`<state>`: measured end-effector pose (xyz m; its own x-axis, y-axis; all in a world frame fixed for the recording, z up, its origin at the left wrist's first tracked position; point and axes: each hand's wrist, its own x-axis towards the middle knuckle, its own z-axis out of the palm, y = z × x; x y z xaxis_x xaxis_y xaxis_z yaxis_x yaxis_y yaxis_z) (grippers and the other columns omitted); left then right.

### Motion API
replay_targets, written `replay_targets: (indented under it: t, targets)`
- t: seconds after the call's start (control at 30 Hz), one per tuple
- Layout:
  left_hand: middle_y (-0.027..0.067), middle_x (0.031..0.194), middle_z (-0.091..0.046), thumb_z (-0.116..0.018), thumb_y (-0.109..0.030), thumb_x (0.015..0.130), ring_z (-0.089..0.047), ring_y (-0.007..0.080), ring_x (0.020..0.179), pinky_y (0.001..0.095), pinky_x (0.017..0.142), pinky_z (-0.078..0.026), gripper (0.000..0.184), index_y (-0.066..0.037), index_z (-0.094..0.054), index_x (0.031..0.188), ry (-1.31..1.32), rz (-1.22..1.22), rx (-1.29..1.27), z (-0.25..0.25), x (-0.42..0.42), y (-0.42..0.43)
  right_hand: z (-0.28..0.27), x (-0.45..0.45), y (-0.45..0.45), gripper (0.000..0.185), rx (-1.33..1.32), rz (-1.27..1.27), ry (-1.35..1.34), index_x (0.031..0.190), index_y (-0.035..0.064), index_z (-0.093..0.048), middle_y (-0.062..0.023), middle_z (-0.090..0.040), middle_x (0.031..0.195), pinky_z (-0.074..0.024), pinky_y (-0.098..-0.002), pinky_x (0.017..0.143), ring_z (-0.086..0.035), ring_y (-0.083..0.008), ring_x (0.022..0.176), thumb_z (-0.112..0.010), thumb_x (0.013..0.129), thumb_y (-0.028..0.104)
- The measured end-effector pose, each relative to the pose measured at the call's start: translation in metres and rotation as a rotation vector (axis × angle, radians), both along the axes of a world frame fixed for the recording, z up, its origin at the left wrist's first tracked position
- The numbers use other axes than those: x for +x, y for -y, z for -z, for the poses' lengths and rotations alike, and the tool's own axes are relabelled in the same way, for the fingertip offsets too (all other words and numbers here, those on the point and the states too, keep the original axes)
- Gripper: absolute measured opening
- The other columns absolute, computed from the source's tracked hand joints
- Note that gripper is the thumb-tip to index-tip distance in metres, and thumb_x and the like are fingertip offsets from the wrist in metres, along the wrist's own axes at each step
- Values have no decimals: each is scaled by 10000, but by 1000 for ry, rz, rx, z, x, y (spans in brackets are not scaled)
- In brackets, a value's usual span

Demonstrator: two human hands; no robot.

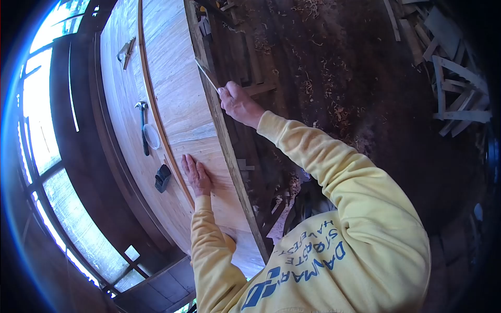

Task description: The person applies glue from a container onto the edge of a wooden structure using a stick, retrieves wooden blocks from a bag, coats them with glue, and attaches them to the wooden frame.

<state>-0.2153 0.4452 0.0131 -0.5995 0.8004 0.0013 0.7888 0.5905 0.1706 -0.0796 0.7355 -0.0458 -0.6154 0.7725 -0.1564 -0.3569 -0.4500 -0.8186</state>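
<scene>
My left hand (197,176) lies flat on the large pale wooden panel (175,99), its fingers stretched out beside a long thin wooden strip (151,99). At the panel's right edge, my right hand (237,101) is closed around one end of a thin, pale, stick-like piece (207,74). The far end of that piece touches or lies over the edge; its exact kind is too small to tell. Left of the strip are a claw hammer (143,128), a round whitish plastic piece (152,136) and a small black object (163,178).
A small wooden tool (127,53) rests on the panel's upper left. Wood shavings (329,88) litter the dark floor to the right. Scrap boards and a wooden frame (462,115) are piled at the far right. Bright windows (73,208) line the left side.
</scene>
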Motion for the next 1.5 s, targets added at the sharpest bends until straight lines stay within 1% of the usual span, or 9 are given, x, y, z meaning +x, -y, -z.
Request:
replay_targets:
  t: [0.37, 0.5, 0.53, 0.57, 0.7, 0.93, 1.1, 1.33, 1.5]
  targets:
    - [209, 1627, -236, -317, -324, 1049, -190, 355, 1515, 429, 1236, -125, 599, 34, -312, 1529, -26, -44, -16, 7, -27, -103, 24, -35, -88, 274, 15, 148, 20, 871, -1, -459, -95, -558, 707, -461, -342, 579, -520, -140, 632, -518, 1046, 201]
    - [211, 1630, -229, -303, -342, 1053, -178, 354, 1521, 428, 1236, -119, 616, 40, -293, 1535, -2, -63, -23, 5, -26, -104, 55, -73, -64, 267, 358, 212, 377, 854, -5, -471, -153, -561, 675, -449, -379, 569, -541, -217, 573, -576, 998, 194]
    - [211, 1631, -228, -298, -347, 1054, -175, 353, 1522, 427, 1237, -118, 619, 41, -289, 1536, -1, -61, -19, 6, -26, -105, 59, -71, -49, 262, 224, 70, 256, 939, -21, -498, -243, -618, 738, -502, -497, 654, -645, -438, 714, -539, 1001, 231]
    - [211, 1631, -226, -294, -351, 1055, -171, 352, 1524, 426, 1237, -116, 623, 42, -285, 1538, 1, -60, -17, 7, -26, -105, 54, -57, -31, 278, 126, 51, 46, 954, -21, -478, -254, -609, 725, -494, -505, 640, -634, -457, 717, -524, 1009, 247]
    - [196, 1626, -258, -302, -404, 1068, -215, 315, 1517, 399, 1229, -149, 643, 32, -295, 1540, -25, -46, -6, 8, -28, -103, 21, -22, 0, 212, 101, 37, 220, 937, -1, -465, -147, -567, 698, -446, -414, 590, -556, -249, 603, -548, 1022, 174]
    - [199, 1629, -241, -287, -429, 1062, -185, 341, 1521, 436, 1232, -120, 661, 29, -295, 1539, -13, -60, -20, 9, -31, -100, 23, -33, -46, 233, 187, 83, 271, 934, 2, -450, -226, -559, 677, -432, -449, 565, -576, -404, 609, -538, 1027, 196]
    - [208, 1614, -269, -317, -358, 1053, -226, 358, 1501, 437, 1227, -144, 611, 31, -329, 1524, -41, -39, -3, 9, -31, -100, 2, 36, 74, 265, 133, -238, 322, 918, 6, -424, -255, -552, 677, -412, -475, 538, -553, -472, 615, -531, 1029, 221]
    - [210, 1595, -304, -360, -342, 1043, -264, 359, 1480, 441, 1217, -174, 591, 22, -366, 1508, -67, -19, 41, 12, -34, -99, -1, 89, 152, 284, -167, -223, 74, 914, 50, -444, -24, -545, 697, -458, -308, 526, -530, -110, 571, -457, 1075, 284]
    - [211, 1582, -327, -392, -355, 1035, -278, 363, 1473, 447, 1208, -195, 591, 15, -394, 1495, -86, -20, 67, 15, -36, -97, -27, 100, 156, 270, -333, -459, -21, 897, 66, -419, -59, -559, 707, -455, -286, 513, -540, -121, 552, -400, 1089, 255]
